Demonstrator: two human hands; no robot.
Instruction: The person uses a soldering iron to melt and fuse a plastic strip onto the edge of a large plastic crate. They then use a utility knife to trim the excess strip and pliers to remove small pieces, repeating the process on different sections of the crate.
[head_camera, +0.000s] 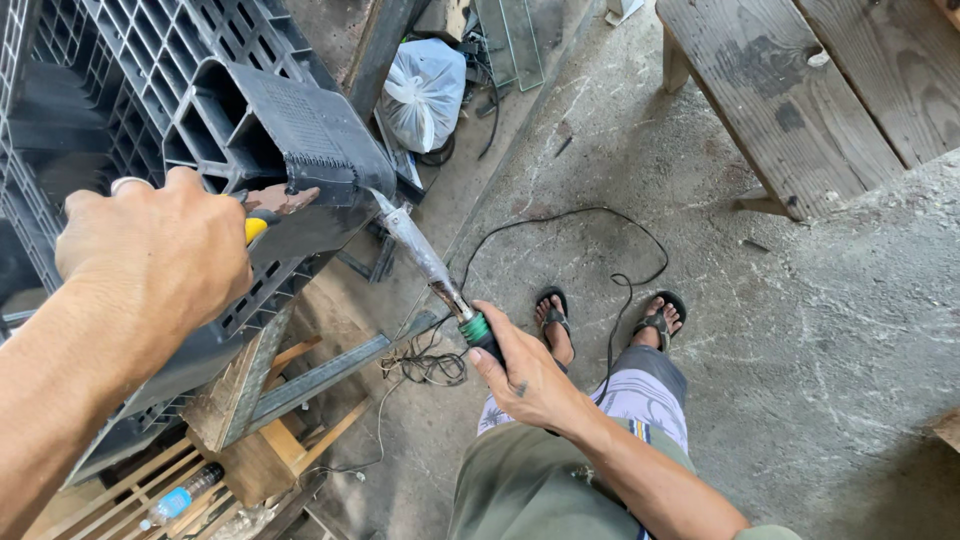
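Against the dark plastic pallet, the right hand grips a heat tool, its nozzle at the corner; the left hand closes on a yellow-handled tool (possibly a knife), best kept steady.

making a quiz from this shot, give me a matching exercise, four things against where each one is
Things:
1. heat tool
2. white bag
3. bottle
4. wooden bench

Places:
A. top right, on the concrete
B. bottom left, among wooden slats
C. in the right hand, tip at the black pallet
D. top centre, behind the pallet

Pairs: 1-C, 2-D, 3-B, 4-A
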